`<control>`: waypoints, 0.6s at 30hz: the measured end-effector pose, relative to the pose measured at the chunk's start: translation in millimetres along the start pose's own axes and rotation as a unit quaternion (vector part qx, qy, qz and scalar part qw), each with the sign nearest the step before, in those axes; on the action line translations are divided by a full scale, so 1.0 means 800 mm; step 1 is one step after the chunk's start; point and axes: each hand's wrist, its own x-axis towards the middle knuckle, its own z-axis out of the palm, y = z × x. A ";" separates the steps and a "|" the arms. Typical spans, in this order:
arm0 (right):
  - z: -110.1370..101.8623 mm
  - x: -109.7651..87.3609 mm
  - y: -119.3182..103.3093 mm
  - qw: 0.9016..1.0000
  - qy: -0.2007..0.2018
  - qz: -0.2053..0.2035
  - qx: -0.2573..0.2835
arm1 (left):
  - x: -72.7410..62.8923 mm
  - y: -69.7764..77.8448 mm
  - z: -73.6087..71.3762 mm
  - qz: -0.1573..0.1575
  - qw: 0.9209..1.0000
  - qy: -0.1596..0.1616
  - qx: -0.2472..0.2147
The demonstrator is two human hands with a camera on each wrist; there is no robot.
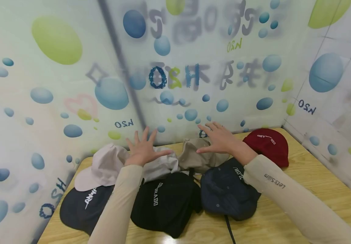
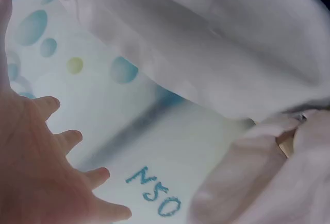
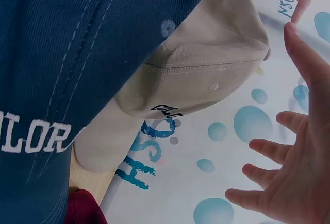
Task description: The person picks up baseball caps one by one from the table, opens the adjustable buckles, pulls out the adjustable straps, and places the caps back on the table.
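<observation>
Beige sleeves reach out over a wooden table (image 1: 325, 200) toward a sheet printed with bubbles (image 1: 190, 113), and both hands are empty: the left hand (image 1: 144, 150) has its fingers fanned out above the pale caps, and the right hand (image 1: 219, 139) is likewise spread, in front of the beige cap. Both wrist views show a gap between the fingers and the cloth. Held this way, the hands would work best coming down slowly from above, and a cap is probably best pinched at brim or crown edge so the soft fabric keeps its shape; where caps overlap, it seems wise to free the upper one first. Seven caps lie across the table. At far left, a dark cap (image 1: 76, 210) with white script sits partly under a pale pink cap (image 1: 106, 166), whose brim points to the near left. Next comes a whitish cap (image 1: 160, 169), crumpled and half hidden by the left hand, with a black cap (image 1: 166, 203) lettered COLORADO in front of it. The beige cap (image 1: 192, 156) slumps behind, bearing dark lettering; nearer lies a navy cap (image 1: 228, 189), stitched and white-lettered, a strap (image 1: 229, 228) trailing toward the near edge. Farthest right, a dark red cap (image 1: 267, 147) stands rounded, its crown well filled out.
</observation>
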 end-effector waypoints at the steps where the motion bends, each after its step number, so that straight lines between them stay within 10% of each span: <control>1: -0.001 0.000 -0.001 1.000 -0.003 -0.002 0.001 | -0.001 -0.003 -0.001 -0.002 1.000 0.000 -0.003; 18: -0.004 0.007 -0.012 1.000 -0.017 -0.005 0.010 | -0.011 -0.070 -0.019 -0.058 0.998 0.013 0.020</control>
